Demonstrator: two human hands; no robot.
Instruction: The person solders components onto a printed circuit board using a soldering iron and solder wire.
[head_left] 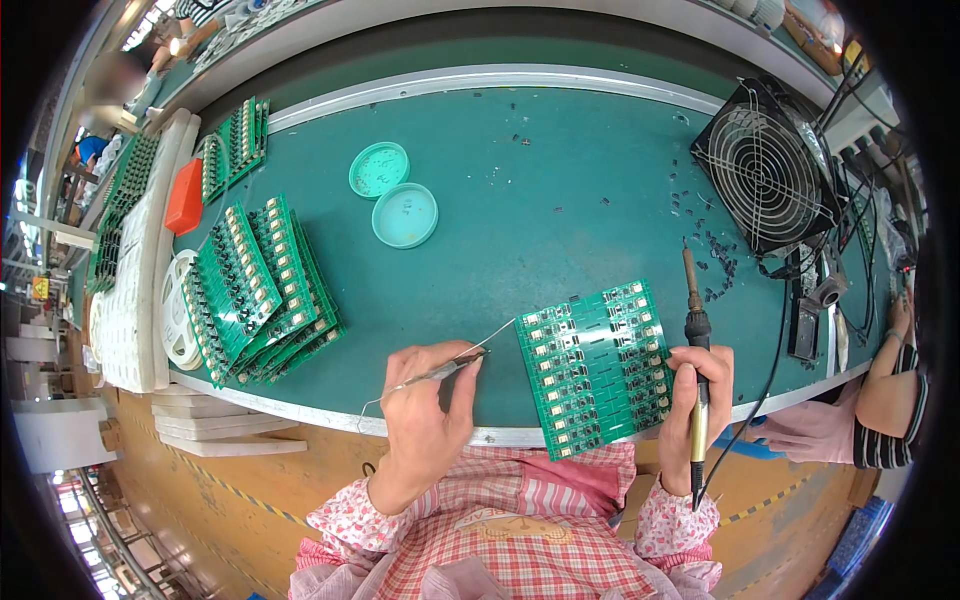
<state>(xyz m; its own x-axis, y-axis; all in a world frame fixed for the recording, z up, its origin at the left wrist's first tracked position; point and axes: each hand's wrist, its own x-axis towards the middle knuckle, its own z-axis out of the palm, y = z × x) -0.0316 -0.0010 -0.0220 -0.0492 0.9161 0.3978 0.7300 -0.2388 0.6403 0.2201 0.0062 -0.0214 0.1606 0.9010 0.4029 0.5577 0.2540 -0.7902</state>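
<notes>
A green circuit board panel [598, 372] with rows of small white and black parts lies tilted at the near edge of the bench. My right hand [695, 390] is closed around a soldering iron [698, 325], its tip pointing away from me. The thumb and fingertips of that hand meet the panel's right edge. To the left of the panel, my left hand [430, 405] pinches dark tweezers [445, 370]. A thin solder wire [495, 335] also runs through its fingers, its far end close to the panel's upper left corner.
Stacked circuit board panels [255, 300] stand at the left, beside a white reel [181, 310] and a red box [184, 197]. Two turquoise dishes [405, 216] sit farther back. A black fan [765, 165] is at right, with scattered black bits [718, 265] near it. Another person's arm [885, 390] shows far right.
</notes>
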